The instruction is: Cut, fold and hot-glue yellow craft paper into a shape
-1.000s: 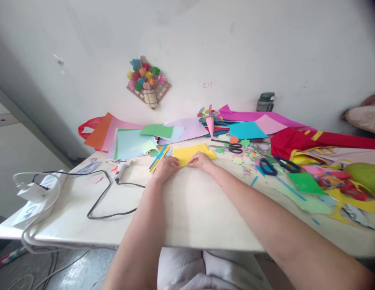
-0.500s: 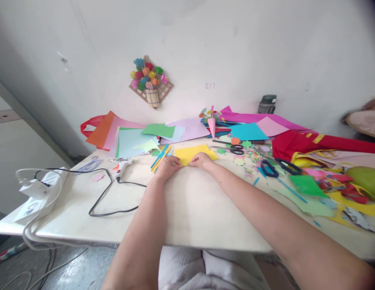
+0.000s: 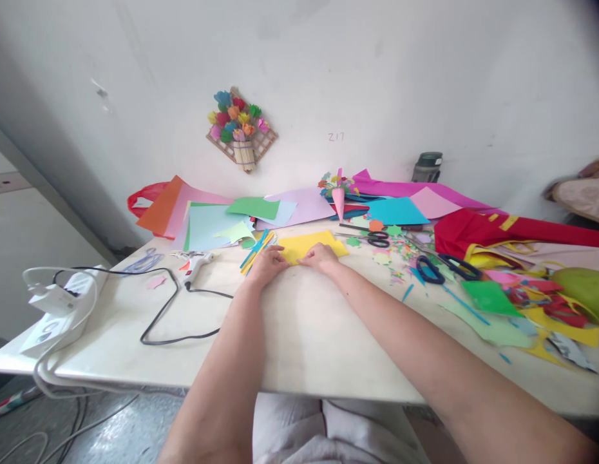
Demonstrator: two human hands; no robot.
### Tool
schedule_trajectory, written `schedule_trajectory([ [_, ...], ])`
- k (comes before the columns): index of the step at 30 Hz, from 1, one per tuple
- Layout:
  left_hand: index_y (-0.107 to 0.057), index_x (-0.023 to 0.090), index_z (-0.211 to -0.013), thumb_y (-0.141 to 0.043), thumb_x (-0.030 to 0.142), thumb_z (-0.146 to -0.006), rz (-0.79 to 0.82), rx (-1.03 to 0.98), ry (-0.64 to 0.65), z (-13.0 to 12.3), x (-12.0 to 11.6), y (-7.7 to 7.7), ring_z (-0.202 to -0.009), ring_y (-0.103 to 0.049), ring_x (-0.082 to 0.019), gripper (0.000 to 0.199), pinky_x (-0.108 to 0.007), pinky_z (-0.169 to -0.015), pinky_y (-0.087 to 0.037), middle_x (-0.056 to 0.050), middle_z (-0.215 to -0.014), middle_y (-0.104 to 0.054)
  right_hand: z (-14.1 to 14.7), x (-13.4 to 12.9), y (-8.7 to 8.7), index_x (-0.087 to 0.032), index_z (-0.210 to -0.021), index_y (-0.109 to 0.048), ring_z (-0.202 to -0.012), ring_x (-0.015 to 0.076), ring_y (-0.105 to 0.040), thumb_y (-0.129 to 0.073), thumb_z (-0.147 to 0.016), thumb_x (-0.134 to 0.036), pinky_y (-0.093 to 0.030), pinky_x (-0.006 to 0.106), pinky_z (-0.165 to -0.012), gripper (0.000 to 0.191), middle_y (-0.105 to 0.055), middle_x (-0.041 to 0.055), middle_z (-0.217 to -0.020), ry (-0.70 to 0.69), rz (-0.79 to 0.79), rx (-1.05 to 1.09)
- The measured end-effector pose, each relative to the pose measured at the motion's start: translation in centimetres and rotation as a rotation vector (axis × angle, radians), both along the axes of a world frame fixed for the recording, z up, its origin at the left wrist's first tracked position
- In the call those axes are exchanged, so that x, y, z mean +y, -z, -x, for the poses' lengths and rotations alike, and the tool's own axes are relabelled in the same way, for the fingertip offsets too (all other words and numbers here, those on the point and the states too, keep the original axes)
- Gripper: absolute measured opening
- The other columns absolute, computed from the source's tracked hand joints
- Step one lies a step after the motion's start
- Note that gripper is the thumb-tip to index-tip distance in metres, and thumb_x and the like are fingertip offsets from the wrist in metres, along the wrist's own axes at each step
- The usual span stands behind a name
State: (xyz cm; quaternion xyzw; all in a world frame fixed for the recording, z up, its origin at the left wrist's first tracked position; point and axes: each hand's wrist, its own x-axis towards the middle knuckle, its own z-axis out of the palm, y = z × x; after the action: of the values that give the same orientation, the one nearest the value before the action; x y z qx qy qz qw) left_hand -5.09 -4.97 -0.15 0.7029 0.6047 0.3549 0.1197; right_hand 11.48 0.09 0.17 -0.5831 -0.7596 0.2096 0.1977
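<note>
A sheet of yellow paper (image 3: 312,242) lies in the middle of the table. At its near left edge, my left hand (image 3: 269,264) pinches the paper with bent fingers. My right hand (image 3: 321,256) is closed on the near edge too, a short way to the right. The fingertips partly hide the edge between them. Blue and yellow paper strips (image 3: 257,250) lie in a small pile just beyond my left hand. Past the right hand are black-handled scissors (image 3: 377,239) and small paper flower cut-outs (image 3: 353,242).
A white glue gun (image 3: 198,265) with a black cord lies left, near a power strip (image 3: 62,316). Coloured sheets (image 3: 210,227) and a pink paper cone with flowers (image 3: 338,201) line the wall. Larger scissors (image 3: 429,269), scraps and red fabric (image 3: 473,225) cover the right side.
Both hands stay at the near edge of the yellow paper, with only a very slight shift of the fingers. The rest of the table looks the same.
</note>
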Motion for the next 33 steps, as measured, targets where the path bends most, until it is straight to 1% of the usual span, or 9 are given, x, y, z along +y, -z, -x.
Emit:
schedule_trajectory([
  [6,-0.057,0.018,-0.057,-0.060,0.024,-0.066,0.053,0.041,-0.039,-0.18,-0.09,-0.35,-0.099,-0.054,-0.017,0.012,-0.027,-0.087,-0.042,-0.004,-0.118,-0.054,0.08,-0.18,-0.19,-0.021,-0.064,-0.069,-0.080,0.0185,-0.059,-0.064,-0.062,-0.047,-0.042,0.023,-0.062,0.027,-0.067,0.0060,-0.075,0.009,-0.011,-0.028],
  [10,-0.057,0.018,-0.057,-0.059,0.026,-0.067,0.078,0.133,-0.079,-0.39,-0.07,-0.60,-0.107,-0.049,-0.018,0.013,-0.029,-0.094,-0.037,-0.004,-0.120,-0.053,0.14,0.02,0.00,-0.021,-0.061,-0.068,-0.081,0.0193,-0.059,-0.064,-0.061,-0.048,-0.042,0.024,-0.063,0.027,-0.066,0.0061,-0.075,0.006,-0.027,-0.040],
  [14,-0.059,0.019,-0.059,-0.058,0.028,-0.068,0.092,0.214,-0.121,-0.54,-0.05,-0.69,-0.111,-0.046,-0.019,0.013,-0.031,-0.098,-0.033,-0.004,-0.122,-0.052,0.21,0.12,0.16,-0.021,-0.061,-0.068,-0.081,0.0193,-0.058,-0.063,-0.061,-0.049,-0.042,0.024,-0.063,0.028,-0.066,0.0060,-0.077,0.011,-0.053,-0.058],
  [20,-0.061,0.019,-0.061,-0.055,0.032,-0.070,0.115,0.325,-0.161,-0.54,0.43,-0.35,-0.114,-0.043,-0.022,0.017,-0.034,-0.102,-0.026,-0.005,-0.123,-0.051,0.33,0.04,0.30,-0.021,-0.062,-0.067,-0.085,0.0196,-0.056,-0.063,-0.061,-0.050,-0.042,0.025,-0.066,0.029,-0.064,0.0068,-0.085,0.024,-0.094,-0.085],
  [24,-0.062,0.019,-0.063,-0.052,0.034,-0.070,0.114,0.411,-0.200,-0.58,0.86,0.10,-0.113,-0.042,-0.024,0.019,-0.033,-0.099,-0.030,-0.005,-0.123,-0.051,0.37,-0.13,0.24,-0.021,-0.064,-0.066,-0.088,0.0184,-0.054,-0.063,-0.061,-0.049,-0.041,0.024,-0.071,0.029,-0.060,0.0067,-0.094,0.039,-0.101,-0.076],
  [27,-0.062,0.019,-0.066,-0.051,0.035,-0.071,0.130,0.445,-0.229,-0.70,0.85,0.26,-0.114,-0.040,-0.026,0.020,-0.034,-0.097,-0.031,-0.005,-0.124,-0.050,0.36,-0.18,0.23,-0.021,-0.066,-0.066,-0.090,0.0186,-0.052,-0.063,-0.061,-0.049,-0.040,0.025,-0.073,0.029,-0.058,0.0067,-0.095,0.044,-0.100,-0.076],
  [31,-0.059,0.020,-0.074,-0.052,0.034,-0.070,0.126,0.420,-0.314,-0.74,0.41,0.10,-0.118,-0.035,-0.026,0.017,-0.035,-0.098,-0.029,-0.005,-0.126,-0.046,0.36,-0.11,0.50,-0.021,-0.074,-0.065,-0.094,0.0198,-0.051,-0.063,-0.060,-0.048,-0.039,0.027,-0.077,0.030,-0.057,0.0063,-0.097,0.056,-0.106,-0.066],
  [33,-0.057,0.021,-0.081,-0.054,0.034,-0.068,0.115,0.394,-0.361,-0.66,0.18,-0.06,-0.119,-0.032,-0.026,0.019,-0.036,-0.098,-0.028,-0.005,-0.126,-0.046,0.40,-0.13,0.64,-0.021,-0.080,-0.064,-0.096,0.0202,-0.050,-0.063,-0.059,-0.050,-0.038,0.028,-0.079,0.035,-0.055,0.0063,-0.099,0.061,-0.117,-0.058],
])
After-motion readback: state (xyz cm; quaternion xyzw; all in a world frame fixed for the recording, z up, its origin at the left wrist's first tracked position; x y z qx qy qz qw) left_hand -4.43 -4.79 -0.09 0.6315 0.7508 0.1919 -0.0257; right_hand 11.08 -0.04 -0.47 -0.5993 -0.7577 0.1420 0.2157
